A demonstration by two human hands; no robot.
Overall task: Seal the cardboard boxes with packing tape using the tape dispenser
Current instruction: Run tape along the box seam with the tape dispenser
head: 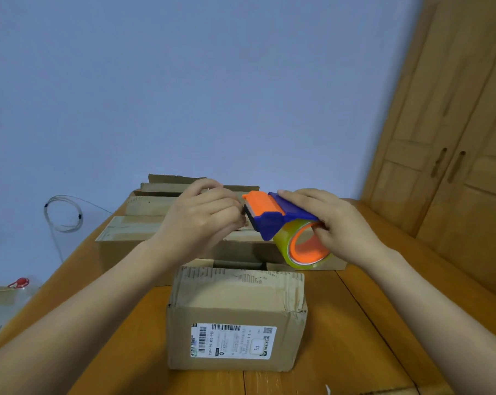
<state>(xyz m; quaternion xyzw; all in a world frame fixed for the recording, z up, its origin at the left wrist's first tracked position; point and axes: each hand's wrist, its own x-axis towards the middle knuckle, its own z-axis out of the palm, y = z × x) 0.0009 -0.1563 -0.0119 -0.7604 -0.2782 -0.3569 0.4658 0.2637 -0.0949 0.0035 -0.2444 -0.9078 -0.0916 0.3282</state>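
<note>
Blue-orange tape dispenser (279,219) tilted above the labelled, unsealed cardboard box (235,297).

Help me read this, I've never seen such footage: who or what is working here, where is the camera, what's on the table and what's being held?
No machine here: these are a person's two bare hands. The single picture comes from a wide-angle camera worn on the head, looking forward and down, so the arms reach in from the bottom. The right hand holds a blue and orange dispenser loaded with clear tape. The left hand pinches at its toothed end, probably the tape's loose end, though clear tape is hard to see. On the wooden table stands a small box with a shipping label, a gap open at its top. Bigger boxes sit behind it.
</note>
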